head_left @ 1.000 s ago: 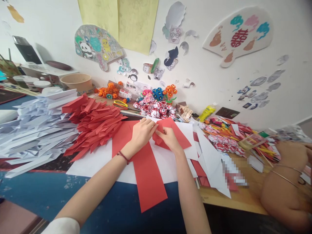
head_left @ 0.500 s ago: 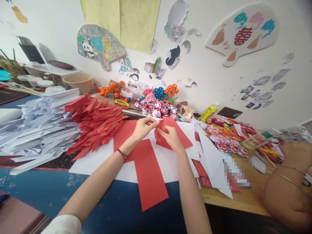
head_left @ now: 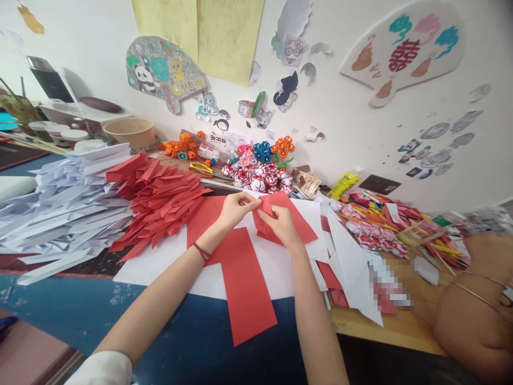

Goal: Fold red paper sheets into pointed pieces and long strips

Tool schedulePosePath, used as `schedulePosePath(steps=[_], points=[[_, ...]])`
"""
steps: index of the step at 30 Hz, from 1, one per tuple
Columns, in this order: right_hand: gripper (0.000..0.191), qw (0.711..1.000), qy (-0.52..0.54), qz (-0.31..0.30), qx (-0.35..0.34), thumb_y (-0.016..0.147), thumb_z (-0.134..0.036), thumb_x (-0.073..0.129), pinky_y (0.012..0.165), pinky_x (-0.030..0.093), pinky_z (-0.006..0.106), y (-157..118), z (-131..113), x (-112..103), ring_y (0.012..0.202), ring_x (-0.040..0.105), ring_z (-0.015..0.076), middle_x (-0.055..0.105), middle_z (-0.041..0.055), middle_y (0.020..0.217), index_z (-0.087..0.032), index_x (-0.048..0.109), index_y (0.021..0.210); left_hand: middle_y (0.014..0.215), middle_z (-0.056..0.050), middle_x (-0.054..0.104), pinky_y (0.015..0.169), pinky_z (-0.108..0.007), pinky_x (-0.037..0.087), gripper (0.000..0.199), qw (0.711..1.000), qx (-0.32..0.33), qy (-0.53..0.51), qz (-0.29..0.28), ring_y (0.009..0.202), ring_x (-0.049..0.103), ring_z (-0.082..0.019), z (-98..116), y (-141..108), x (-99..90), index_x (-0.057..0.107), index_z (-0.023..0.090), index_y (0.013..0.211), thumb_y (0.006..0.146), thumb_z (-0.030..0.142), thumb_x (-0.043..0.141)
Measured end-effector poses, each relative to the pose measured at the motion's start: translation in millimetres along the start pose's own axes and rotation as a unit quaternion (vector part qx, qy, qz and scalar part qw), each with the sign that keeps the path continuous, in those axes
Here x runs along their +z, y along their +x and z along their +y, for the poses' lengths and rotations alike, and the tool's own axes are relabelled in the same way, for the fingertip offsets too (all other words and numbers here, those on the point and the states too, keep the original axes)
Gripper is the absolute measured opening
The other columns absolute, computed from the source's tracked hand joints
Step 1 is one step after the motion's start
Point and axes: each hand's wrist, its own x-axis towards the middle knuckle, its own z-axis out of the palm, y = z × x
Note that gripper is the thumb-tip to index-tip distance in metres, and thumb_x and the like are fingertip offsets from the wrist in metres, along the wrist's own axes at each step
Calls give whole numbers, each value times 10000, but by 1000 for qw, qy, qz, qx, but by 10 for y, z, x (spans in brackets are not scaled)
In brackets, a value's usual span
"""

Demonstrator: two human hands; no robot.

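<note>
Between both hands is a small folded piece of red paper [head_left: 262, 223]. My left hand [head_left: 239, 209] pinches its upper left edge with thumb and forefinger. From the right, my right hand [head_left: 284, 225] grips the piece, its thumb pressed on the front. A flat red sheet [head_left: 301, 220] lies behind and under the right hand. Below the hands, a red paper strip [head_left: 248, 291] hangs over the near edge of a white sheet [head_left: 168, 270]. Another red sheet [head_left: 200, 222] lies partly under my left forearm.
Piles of folded red paper pieces [head_left: 160, 200] and folded white paper pieces [head_left: 68, 208] stand at the left. Red-and-white paper flowers [head_left: 260, 179] sit behind the hands. Loose white paper [head_left: 348, 267] lies right of them. Another person's arm [head_left: 473, 310] rests at the far right.
The folded red paper between my hands looks slightly narrower and flatter. Both hands stay almost in place, and the view has shifted a little.
</note>
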Motion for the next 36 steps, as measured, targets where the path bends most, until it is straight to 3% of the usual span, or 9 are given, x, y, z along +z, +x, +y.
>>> schedulePosePath(steps=[10, 18, 24, 29, 36], points=[[388, 999, 12, 27, -24, 808, -474, 609, 497, 191, 257, 8, -4, 30, 547, 267, 97, 309, -43, 594, -188, 443, 605, 667, -12, 607, 520, -234, 357, 382, 995, -61, -80, 5, 582, 481, -90, 162, -54, 36, 604, 152, 642, 649, 506, 745], [329, 998, 57, 21, -12, 811, -455, 602, 513, 219, 249, 16, 5, 79, 576, 291, 100, 340, -39, 630, -177, 505, 665, 663, -8, 587, 519, -224, 330, 390, 992, -59, -111, 18, 573, 441, -77, 158, -57, 41, 621, 144, 642, 592, 493, 788], [339, 996, 81, 28, -2, 810, -437, 607, 516, 220, 242, 18, -1, 76, 585, 283, 98, 294, -45, 650, -193, 430, 655, 672, -14, 606, 525, -228, 339, 385, 993, -47, -105, 19, 571, 453, -83, 127, -57, 45, 643, 143, 660, 610, 502, 775], [451, 997, 56, 52, -14, 800, -428, 616, 498, 160, 252, 37, 38, 59, 567, 206, 92, 189, -51, 650, -214, 263, 618, 723, -34, 647, 589, -235, 396, 365, 997, -10, -76, 4, 636, 522, -112, 47, -27, 36, 663, 134, 689, 649, 484, 757], [472, 997, 44, 56, -17, 789, -415, 625, 497, 150, 255, 34, 33, 46, 562, 201, 88, 180, -52, 637, -215, 237, 607, 782, -43, 689, 642, -237, 424, 281, 998, 44, 28, 17, 693, 568, -134, 18, 8, -21, 703, 143, 768, 766, 421, 666]])
